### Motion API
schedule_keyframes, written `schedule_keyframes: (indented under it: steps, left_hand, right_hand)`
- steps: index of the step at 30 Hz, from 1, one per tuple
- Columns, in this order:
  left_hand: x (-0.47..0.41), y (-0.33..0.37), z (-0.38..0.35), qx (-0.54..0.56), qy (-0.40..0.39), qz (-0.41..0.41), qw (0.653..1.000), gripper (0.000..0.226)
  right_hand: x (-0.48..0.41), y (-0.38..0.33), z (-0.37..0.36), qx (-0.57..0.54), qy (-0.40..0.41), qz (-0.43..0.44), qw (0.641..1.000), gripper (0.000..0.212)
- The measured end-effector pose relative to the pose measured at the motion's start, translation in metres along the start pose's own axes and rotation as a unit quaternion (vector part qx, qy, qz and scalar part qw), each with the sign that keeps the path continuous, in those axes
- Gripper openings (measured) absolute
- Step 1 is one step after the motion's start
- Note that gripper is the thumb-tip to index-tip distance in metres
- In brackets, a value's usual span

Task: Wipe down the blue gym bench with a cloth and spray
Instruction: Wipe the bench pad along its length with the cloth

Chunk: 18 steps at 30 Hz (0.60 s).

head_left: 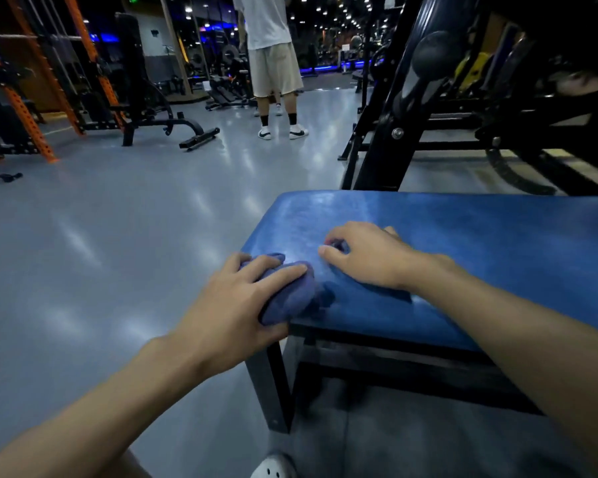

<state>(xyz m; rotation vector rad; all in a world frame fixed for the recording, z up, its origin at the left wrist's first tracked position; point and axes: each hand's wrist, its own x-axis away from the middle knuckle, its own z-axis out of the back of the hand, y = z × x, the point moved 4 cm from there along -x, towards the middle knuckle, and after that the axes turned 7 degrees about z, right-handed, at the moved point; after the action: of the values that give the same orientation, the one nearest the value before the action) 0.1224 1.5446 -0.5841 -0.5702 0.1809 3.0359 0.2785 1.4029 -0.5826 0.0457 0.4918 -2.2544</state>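
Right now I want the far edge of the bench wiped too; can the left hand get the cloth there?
Probably yes. The left hand presses the cloth at the bench's near corner, and the pad beyond looks bare; only the right hand rests nearby.

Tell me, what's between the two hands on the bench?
Only bare blue bench shows between the left hand, on the cloth, and the right hand, head view.

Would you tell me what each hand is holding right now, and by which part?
The left hand grips the bunched blue cloth from above, at the bench corner. The right hand curls around something small; it cannot be identified.
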Motion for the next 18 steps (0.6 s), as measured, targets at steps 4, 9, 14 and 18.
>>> schedule_keyframes:
  steps: [4, 9, 14, 18]
  left_hand:
    - [-0.022, 0.045, 0.010, 0.112, 0.023, -0.053, 0.992, 0.078]
    - [-0.046, 0.124, 0.014, 0.272, 0.005, -0.145, 0.951, 0.086]
    - [-0.066, 0.204, 0.018, 0.329, -0.022, -0.229, 0.916, 0.093]
    - [-0.071, 0.286, 0.008, 0.349, -0.073, -0.297, 0.886, 0.100]
  right_hand:
    - [0.071, -0.002, 0.030, -0.188, 0.128, -0.102, 0.968, 0.043]
    - [0.172, 0.000, 0.060, -0.504, 0.149, -0.208, 0.825, 0.055]
    - [0.227, 0.009, 0.103, -0.567, 0.207, -0.200, 0.772, 0.055]
    - [0.293, 0.032, 0.122, -0.591, 0.297, -0.205, 0.722, 0.050]
